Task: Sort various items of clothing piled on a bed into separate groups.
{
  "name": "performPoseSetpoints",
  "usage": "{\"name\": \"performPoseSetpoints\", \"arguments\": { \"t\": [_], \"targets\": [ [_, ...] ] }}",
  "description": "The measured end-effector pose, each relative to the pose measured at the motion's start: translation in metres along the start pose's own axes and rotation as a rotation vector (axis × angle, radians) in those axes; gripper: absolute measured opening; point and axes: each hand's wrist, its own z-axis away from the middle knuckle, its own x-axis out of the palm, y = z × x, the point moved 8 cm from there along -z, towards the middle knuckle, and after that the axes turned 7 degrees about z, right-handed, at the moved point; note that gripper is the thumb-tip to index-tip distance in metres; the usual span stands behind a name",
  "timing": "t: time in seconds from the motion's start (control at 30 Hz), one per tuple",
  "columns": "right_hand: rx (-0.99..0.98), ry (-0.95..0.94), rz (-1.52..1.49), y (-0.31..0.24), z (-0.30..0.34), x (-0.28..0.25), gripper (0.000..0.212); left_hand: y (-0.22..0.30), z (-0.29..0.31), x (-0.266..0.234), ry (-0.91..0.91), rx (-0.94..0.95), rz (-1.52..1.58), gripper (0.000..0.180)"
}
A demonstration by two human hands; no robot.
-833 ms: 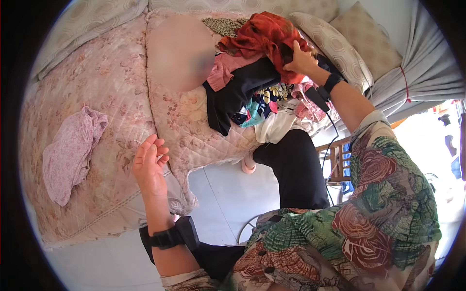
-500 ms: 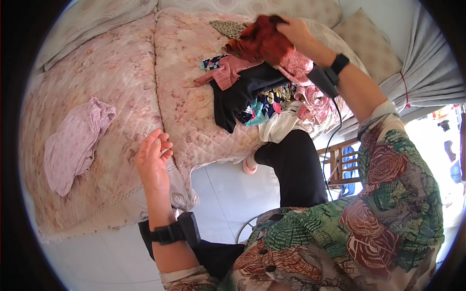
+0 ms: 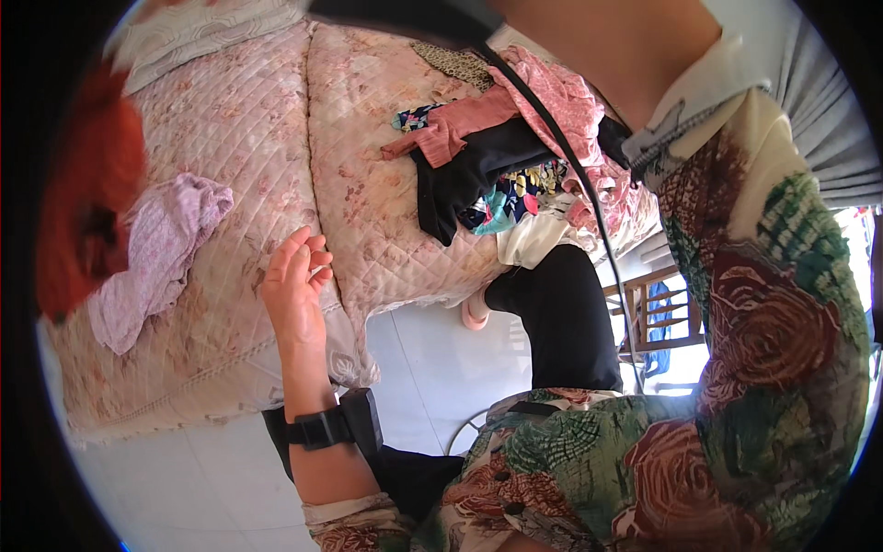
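My left hand, palm up with loosely curled fingers apart, holds nothing above the near edge of the bed. My right forearm reaches across the top of the view, and its hand is out of sight beyond the upper edge. A red garment, smeared by motion, hangs in the air at the far left; what supports it is not visible. Partly behind it, a pale pink floral garment lies crumpled on the bed. On the bed's right side is a pile with a salmon ribbed garment and black clothing.
The quilted pink floral bedspread hangs over the bed's edge. A leopard-print cloth and a white cloth border the pile. A black cable runs down from my right arm. A wooden chair stands at the right.
My right arm has swung up and across to the left, its hand leaving view. The red garment has gone from above the pile to the far left. My left hand has barely moved.
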Motion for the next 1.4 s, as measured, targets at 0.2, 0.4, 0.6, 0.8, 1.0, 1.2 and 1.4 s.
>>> {"name": "performPoseSetpoints", "arguments": {
  "t": [0.2, 0.4, 0.6, 0.8, 1.0, 1.2, 1.4],
  "targets": [
    [0.250, -0.325, 0.628, 0.208, 0.148, -0.065, 0.046, -0.004, -0.004, 0.007, -0.013, -0.006, 0.005, 0.028],
    [0.787, -0.457, 1.000, 0.265, 0.343, -0.164, 0.095, -0.009, -0.003, 0.004, 0.022, -0.020, -0.064, 0.030],
    [1.212, -0.454, 0.938, 0.271, 0.434, -0.171, 0.095, -0.020, -0.007, 0.007, 0.020, -0.052, -0.105, 0.032],
    [1.108, -0.426, 1.107, 0.263, 0.415, -0.193, 0.035, -0.017, -0.005, 0.009, 0.004, -0.048, -0.094, 0.032],
    [0.889, -0.152, 0.838, 0.235, 0.265, -0.231, 0.043, -0.005, 0.000, 0.012, -0.018, -0.004, -0.036, 0.028],
    [0.445, 0.073, 0.162, 0.140, 0.046, -0.126, 0.022, -0.005, 0.003, -0.010, 0.022, 0.000, 0.001, 0.026],
    [0.231, 0.090, 0.138, 0.078, -0.008, -0.088, 0.024, 0.005, 0.002, -0.002, -0.018, 0.030, 0.019, 0.026]
  ]
}}
